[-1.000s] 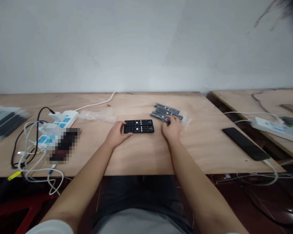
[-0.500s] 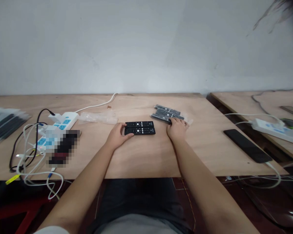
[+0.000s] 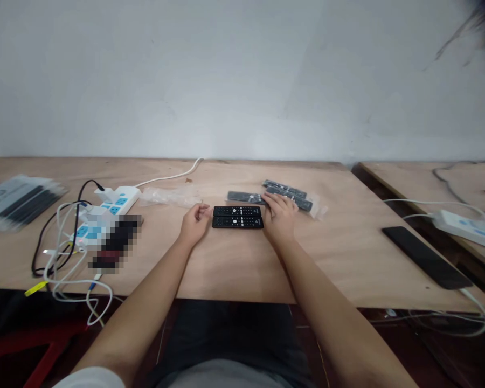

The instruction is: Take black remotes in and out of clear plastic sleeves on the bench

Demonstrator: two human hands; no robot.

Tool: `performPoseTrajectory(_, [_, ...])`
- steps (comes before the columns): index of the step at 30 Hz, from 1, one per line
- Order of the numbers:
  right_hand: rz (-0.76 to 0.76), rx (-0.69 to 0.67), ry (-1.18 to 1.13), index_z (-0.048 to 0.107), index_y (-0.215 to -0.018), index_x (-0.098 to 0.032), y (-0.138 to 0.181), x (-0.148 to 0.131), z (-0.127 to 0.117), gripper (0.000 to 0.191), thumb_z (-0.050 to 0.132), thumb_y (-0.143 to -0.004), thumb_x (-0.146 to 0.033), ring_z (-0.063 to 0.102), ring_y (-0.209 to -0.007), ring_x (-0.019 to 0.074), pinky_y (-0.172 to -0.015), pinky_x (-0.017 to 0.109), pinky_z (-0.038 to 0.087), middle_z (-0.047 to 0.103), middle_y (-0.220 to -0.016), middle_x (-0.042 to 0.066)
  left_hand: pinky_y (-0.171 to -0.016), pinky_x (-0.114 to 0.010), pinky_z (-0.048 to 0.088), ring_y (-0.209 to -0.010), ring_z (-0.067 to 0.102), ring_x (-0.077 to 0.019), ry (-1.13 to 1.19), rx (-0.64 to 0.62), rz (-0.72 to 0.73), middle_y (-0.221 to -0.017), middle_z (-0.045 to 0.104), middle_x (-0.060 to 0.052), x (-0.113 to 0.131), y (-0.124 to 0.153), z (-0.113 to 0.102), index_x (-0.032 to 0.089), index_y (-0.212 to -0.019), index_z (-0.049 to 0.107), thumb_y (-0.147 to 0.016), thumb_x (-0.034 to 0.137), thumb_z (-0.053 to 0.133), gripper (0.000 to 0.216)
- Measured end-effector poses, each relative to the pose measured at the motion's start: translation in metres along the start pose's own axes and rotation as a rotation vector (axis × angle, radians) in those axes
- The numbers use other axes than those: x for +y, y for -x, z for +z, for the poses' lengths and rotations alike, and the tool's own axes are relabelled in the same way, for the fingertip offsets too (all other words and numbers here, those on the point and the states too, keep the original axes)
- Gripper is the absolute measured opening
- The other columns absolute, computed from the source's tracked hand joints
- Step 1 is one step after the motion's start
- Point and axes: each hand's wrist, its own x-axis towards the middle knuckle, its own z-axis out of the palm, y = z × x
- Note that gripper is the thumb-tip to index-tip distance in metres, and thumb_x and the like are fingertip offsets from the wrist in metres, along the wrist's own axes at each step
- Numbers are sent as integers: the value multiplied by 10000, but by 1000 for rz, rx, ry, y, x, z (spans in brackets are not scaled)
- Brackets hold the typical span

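Two bare black remote controls (image 3: 237, 222) lie side by side on the wooden table (image 3: 234, 264), one just behind the other. My left hand (image 3: 195, 223) rests at their left end, fingers loosely bent and apart, with nothing visible in it. Behind the pair is a remote control in clear plastic wrap (image 3: 242, 197). My right hand (image 3: 281, 215) has its fingers closed on the right end of this wrapped remote and partly hides it. More wrapped remotes (image 3: 289, 188) lie overlapping beyond my right fingers.
Crumpled clear plastic (image 3: 170, 197) lies left of the remotes. Farther left are a power strip (image 3: 123, 199) with tangled cables, a pixelated dark object (image 3: 117, 242) and flat plastic-wrapped packs (image 3: 22, 202). A black phone (image 3: 424, 256) on a cable lies right.
My right hand has moved left, bringing one wrapped remote away from the others to behind the bare pair. My left hand has let go of the bare remotes. The view has shifted slightly.
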Motion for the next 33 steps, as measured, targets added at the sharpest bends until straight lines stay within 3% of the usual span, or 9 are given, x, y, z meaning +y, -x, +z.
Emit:
performPoseTrajectory(8, [-234,-144,-93,702,-1274,-325,14,-26,5,421,459,-967,-169,550,-1304,248,-1157,483,279,690,-1351,24,-509,-253,440,-510,553,-129,100,-177,-68,-621,624,15,-5,2,-1,170,-1141,721,-822,557,733,502])
performPoseTrajectory(14, [-211,-137,-67,687,-1279,-328,17,-34,8,422,522,-924,-172,506,-1343,281,-1150,500,309,609,-1448,48,-483,-263,503,-585,687,-183,356,-177,-214,-743,714,-50,-2,-1,-5,137,-1071,676,-669,536,869,599])
performPoseTrajectory(19, [13,44,-182,575,-1351,-185,14,-20,8,520,603,-841,-284,512,-1295,324,-1078,510,417,560,-1410,174,-523,-286,561,-592,695,-176,460,-95,-223,-785,735,-69,-3,-5,-10,117,-997,656,-616,554,896,627])
performPoseTrajectory(22, [260,101,-364,612,-1201,-150,12,0,13,456,619,-794,-358,619,-995,287,-854,455,528,652,-1165,170,-547,-289,575,-599,697,-169,468,-71,-218,-798,742,-70,-4,-6,-11,119,-998,652,-625,555,892,622])
performPoseTrajectory(24, [398,27,-533,651,-1029,-167,12,11,16,347,606,-810,-432,605,-767,227,-715,393,529,677,-935,107,-565,-297,583,-605,700,-169,460,-75,-216,-809,744,-73,-5,-6,-11,121,-996,652,-638,554,885,608])
performPoseTrajectory(27, [516,-83,-721,669,-856,-199,12,15,17,374,628,-806,-567,546,-628,179,-609,327,482,619,-714,28,-598,-321,599,-620,705,-177,444,-88,-218,-818,746,-80,-7,-7,-11,126,-995,647,-652,569,869,603])
performPoseTrajectory(33, [627,-256,-962,698,-877,-216,11,5,5,484,652,-772,-687,411,-472,135,-463,275,303,483,-532,-39,-627,-344,607,-642,715,-189,443,-95,-220,-842,750,-88,-10,-8,-12,128,-1024,635,-673,574,850,607])
